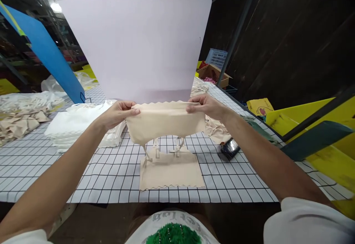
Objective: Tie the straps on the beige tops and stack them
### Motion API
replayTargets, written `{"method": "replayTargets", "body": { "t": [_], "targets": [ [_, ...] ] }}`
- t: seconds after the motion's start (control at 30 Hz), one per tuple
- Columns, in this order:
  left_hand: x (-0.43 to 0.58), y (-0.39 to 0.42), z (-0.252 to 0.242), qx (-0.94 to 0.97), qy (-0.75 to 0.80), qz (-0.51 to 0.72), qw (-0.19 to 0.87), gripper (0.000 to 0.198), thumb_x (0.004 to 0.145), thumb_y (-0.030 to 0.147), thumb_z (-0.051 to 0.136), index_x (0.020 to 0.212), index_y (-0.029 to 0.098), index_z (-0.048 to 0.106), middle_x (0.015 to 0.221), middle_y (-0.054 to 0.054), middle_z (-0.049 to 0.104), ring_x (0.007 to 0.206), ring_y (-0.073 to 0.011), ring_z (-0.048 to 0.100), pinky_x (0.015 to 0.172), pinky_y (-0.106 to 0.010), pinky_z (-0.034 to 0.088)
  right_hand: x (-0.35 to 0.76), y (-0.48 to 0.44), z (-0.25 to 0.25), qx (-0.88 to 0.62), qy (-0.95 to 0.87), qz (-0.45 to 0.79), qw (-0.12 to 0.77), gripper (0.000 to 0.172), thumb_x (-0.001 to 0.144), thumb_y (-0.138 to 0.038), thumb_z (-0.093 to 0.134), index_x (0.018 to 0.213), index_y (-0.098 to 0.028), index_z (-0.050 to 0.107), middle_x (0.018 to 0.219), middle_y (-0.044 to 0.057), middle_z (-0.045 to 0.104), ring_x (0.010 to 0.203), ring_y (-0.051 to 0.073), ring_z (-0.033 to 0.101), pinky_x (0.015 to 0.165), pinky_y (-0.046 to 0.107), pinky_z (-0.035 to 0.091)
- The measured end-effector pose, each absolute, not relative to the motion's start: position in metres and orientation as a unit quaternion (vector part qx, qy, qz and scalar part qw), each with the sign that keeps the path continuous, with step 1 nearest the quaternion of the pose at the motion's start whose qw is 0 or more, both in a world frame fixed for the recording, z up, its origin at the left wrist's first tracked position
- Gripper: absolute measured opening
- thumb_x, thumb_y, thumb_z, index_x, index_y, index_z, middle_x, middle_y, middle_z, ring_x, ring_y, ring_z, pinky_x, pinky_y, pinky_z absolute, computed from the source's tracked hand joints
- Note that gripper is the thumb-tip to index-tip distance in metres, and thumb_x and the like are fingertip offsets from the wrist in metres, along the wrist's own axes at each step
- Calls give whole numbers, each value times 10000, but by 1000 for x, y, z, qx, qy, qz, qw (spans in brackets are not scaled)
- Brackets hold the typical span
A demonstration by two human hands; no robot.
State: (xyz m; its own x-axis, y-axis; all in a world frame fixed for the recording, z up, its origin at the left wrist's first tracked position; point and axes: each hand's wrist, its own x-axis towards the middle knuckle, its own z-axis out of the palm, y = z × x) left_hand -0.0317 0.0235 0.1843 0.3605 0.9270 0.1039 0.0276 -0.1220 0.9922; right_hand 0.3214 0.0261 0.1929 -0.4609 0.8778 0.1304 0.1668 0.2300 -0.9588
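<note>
Stretched between both hands is a beige camisole top (pixel 168 120) with a wavy edge along the top and thin straps dangling below. My left hand (pixel 123 111) pinches its upper left corner between thumb and fingers. At the upper right, my right hand (pixel 206 105) grips the same edge. Just below, a second beige camisole top (pixel 172 171) lies flat on the grid-patterned cloth, its wavy hem towards me. Thin straps with small sliders hang between the two pieces; which piece each strap belongs to is hard to tell.
A tall white board (pixel 138 47) stands behind my hands. To the left are a stack of white garments (pixel 74 125), a blue board (pixel 47 51) and heaped beige cloth (pixel 22 123). A black packet (pixel 230 148) lies right, near crumpled beige cloth (pixel 217 129). Yellow panels (pixel 299 112) border the table's right side.
</note>
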Motion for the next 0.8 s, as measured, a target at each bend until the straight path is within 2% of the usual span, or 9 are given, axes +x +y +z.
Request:
{"method": "replayTargets", "body": {
  "t": [0.17, 0.27, 0.33, 0.43, 0.5, 0.57, 0.67, 0.8],
  "targets": [
    [-37, 22, 197, 635, 359, 437, 526, 319, 595, 370, 939, 656, 142, 726, 640, -65, 662, 571, -147, 598, 509, -224, 486, 331, 21, 201, -339, -662, 495, 450, 411, 579, -494, 922, 673, -191, 661, 673, -8, 588, 625, 122, 530, 562, 258, 389],
    [-39, 14, 206, 647, 332, 451, 517, 366, 621, 423, 926, 628, 135, 701, 601, -39, 634, 548, -122, 582, 506, -208, 481, 336, 7, 211, -297, -674, 482, 474, 451, 583, -543, 908, 631, -195, 625, 671, -12, 568, 671, 135, 549, 614, 279, 422],
    [-40, 11, 210, 671, 328, 439, 499, 378, 659, 450, 904, 645, 137, 692, 601, -24, 634, 535, -110, 577, 491, -197, 468, 339, 1, 214, -291, -708, 476, 433, 466, 579, -567, 899, 622, -190, 629, 661, -15, 556, 686, 138, 553, 629, 287, 437],
    [-40, 13, 211, 726, 363, 368, 453, 349, 697, 451, 881, 715, 140, 722, 669, -35, 683, 595, -132, 624, 520, -206, 490, 343, 3, 210, -367, -758, 465, 273, 416, 593, -523, 902, 692, -165, 715, 665, -7, 582, 646, 122, 540, 571, 264, 416],
    [-40, 16, 210, 745, 380, 345, 426, 346, 719, 472, 858, 741, 148, 740, 708, -42, 701, 639, -143, 641, 554, -214, 508, 345, 6, 206, -406, -759, 454, 228, 375, 650, -491, 881, 760, -155, 755, 694, 3, 615, 636, 113, 542, 548, 256, 404],
    [-39, 18, 211, 747, 380, 360, 411, 363, 726, 503, 843, 739, 155, 740, 724, -41, 702, 655, -144, 639, 574, -221, 514, 347, 7, 206, -398, -752, 451, 269, 341, 679, -473, 871, 777, -167, 759, 744, 12, 650, 681, 126, 574, 587, 267, 443],
    [-36, 14, 217, 738, 371, 394, 403, 390, 709, 528, 849, 715, 161, 717, 695, -30, 674, 623, -132, 610, 555, -223, 495, 349, 2, 212, -371, -742, 447, 335, 317, 647, -439, 906, 765, -193, 746, 796, 18, 681, 751, 159, 619, 668, 306, 504],
    [-37, 12, 222, 726, 358, 405, 424, 451, 753, 584, 791, 651, 171, 641, 599, -4, 579, 540, -111, 528, 513, -232, 448, 352, -1, 217, -361, -732, 433, 382, 373, 661, -545, 876, 729, -208, 731, 777, 23, 673, 729, 170, 613, 657, 331, 506]
  ]
}}
